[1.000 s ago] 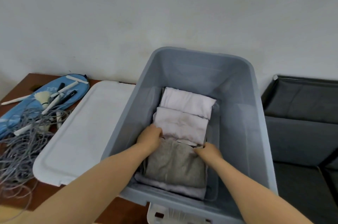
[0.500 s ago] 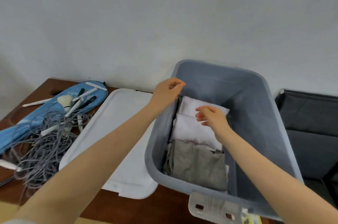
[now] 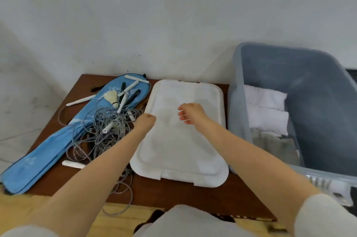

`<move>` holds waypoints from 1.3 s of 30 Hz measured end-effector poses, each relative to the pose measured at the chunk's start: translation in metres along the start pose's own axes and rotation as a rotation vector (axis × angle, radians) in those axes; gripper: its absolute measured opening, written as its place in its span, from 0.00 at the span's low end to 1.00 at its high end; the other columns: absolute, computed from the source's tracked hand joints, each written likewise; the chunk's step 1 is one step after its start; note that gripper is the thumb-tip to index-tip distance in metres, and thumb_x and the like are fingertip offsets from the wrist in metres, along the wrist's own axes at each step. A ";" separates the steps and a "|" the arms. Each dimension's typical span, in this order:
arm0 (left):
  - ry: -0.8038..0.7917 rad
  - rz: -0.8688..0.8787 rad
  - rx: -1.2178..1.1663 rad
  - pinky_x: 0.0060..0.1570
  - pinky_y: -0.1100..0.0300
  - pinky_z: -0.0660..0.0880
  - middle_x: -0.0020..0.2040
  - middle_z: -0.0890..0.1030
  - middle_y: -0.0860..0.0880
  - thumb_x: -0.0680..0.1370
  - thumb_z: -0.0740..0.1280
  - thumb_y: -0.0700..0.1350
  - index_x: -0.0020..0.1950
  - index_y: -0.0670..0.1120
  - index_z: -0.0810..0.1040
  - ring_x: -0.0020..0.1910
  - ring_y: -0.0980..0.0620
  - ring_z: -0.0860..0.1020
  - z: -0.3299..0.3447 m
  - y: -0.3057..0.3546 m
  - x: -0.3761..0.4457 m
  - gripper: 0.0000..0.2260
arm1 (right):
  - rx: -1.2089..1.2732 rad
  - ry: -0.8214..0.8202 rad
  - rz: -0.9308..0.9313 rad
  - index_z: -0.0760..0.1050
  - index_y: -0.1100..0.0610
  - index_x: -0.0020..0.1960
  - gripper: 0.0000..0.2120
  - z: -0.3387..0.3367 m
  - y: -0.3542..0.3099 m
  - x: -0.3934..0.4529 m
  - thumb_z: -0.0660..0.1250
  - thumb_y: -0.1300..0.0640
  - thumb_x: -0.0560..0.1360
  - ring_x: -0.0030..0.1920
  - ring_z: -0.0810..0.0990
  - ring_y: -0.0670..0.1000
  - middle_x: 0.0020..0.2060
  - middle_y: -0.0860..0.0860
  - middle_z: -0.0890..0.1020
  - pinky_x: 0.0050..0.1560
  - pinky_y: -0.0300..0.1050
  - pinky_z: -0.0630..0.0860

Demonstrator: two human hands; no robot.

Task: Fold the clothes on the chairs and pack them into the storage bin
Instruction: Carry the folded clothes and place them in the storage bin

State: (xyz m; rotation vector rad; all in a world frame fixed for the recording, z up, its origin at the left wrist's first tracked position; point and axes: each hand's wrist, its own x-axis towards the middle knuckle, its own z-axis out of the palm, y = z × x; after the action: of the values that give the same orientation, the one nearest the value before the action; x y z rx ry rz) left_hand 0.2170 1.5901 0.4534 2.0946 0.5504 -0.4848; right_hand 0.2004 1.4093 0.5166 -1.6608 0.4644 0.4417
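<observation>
The grey storage bin (image 3: 234, 89) stands at the right on the brown table (image 3: 173, 196). Inside it lie two folded white garments (image 3: 267, 111) and, nearer me, a folded grey garment (image 3: 274, 145). The bin's white lid (image 3: 183, 149) lies flat on the table to the left of the bin. My left hand (image 3: 145, 120) is bent down at the lid's left edge, its fingers hidden behind the wrist. My right hand (image 3: 190, 114) hovers over the lid's far half with fingers loosely curled and nothing in it.
A blue racket bag (image 3: 54, 144) lies on the table's left side, with a tangle of grey cables (image 3: 108, 130), a shuttlecock (image 3: 111, 97) and white grips on it. A white wall runs behind. A dark seat (image 3: 352, 74) shows at the far right edge.
Both hands have left the bin and swung left over the white lid. The view has turned left with them, so the bin now sits at the right.
</observation>
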 end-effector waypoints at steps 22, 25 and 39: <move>-0.078 0.012 -0.259 0.48 0.50 0.78 0.49 0.80 0.42 0.74 0.70 0.45 0.56 0.39 0.77 0.45 0.43 0.79 -0.031 -0.020 0.012 0.14 | -0.322 0.454 0.299 0.62 0.57 0.72 0.29 -0.054 0.161 0.011 0.62 0.52 0.74 0.60 0.73 0.60 0.64 0.57 0.72 0.59 0.53 0.73; -0.108 0.025 -0.302 0.40 0.55 0.76 0.44 0.79 0.45 0.75 0.68 0.44 0.56 0.40 0.75 0.41 0.46 0.78 -0.038 -0.015 0.002 0.12 | -0.160 0.471 0.262 0.70 0.61 0.64 0.20 -0.060 0.154 0.010 0.62 0.56 0.74 0.50 0.77 0.59 0.52 0.56 0.78 0.52 0.50 0.76; 0.022 0.011 -0.308 0.51 0.52 0.71 0.54 0.77 0.45 0.77 0.67 0.55 0.66 0.39 0.72 0.52 0.42 0.76 -0.106 -0.062 -0.007 0.25 | -0.237 0.448 -0.045 0.65 0.58 0.67 0.21 -0.041 0.068 -0.033 0.61 0.49 0.78 0.48 0.77 0.54 0.50 0.51 0.76 0.47 0.49 0.77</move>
State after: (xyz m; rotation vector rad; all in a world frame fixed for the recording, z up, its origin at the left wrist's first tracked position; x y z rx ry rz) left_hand 0.1909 1.7091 0.4721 1.8097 0.5869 -0.3462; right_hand 0.1364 1.3619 0.4829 -2.0043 0.7233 0.0873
